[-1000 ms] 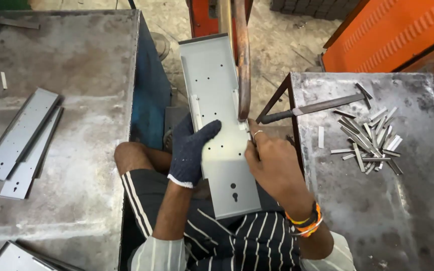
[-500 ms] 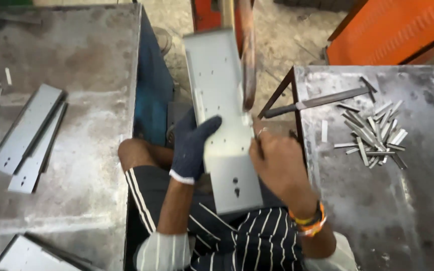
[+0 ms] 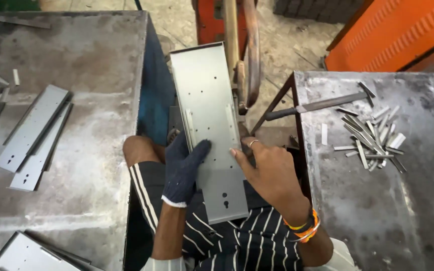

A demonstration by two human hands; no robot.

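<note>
A long grey sheet-metal panel (image 3: 208,115) with small holes and a keyhole slot lies lengthwise over my lap, its far end up by an orange machine. My left hand (image 3: 184,168), in a dark blue knit glove, grips the panel's left edge with the thumb on top. My bare right hand (image 3: 271,173), with a ring and an orange wristband, holds the panel's right edge close to a rusty curved lever (image 3: 251,60).
A steel table (image 3: 76,190) on the left carries two flat panels (image 3: 33,135) and another panel (image 3: 31,253) at its near edge. The right steel table (image 3: 377,211) bears a pile of small metal strips (image 3: 370,138) and a long bar (image 3: 317,106). An orange machine body (image 3: 398,30) stands far right.
The panel has slid away from me toward the machine, and both hands moved with it along its edges.
</note>
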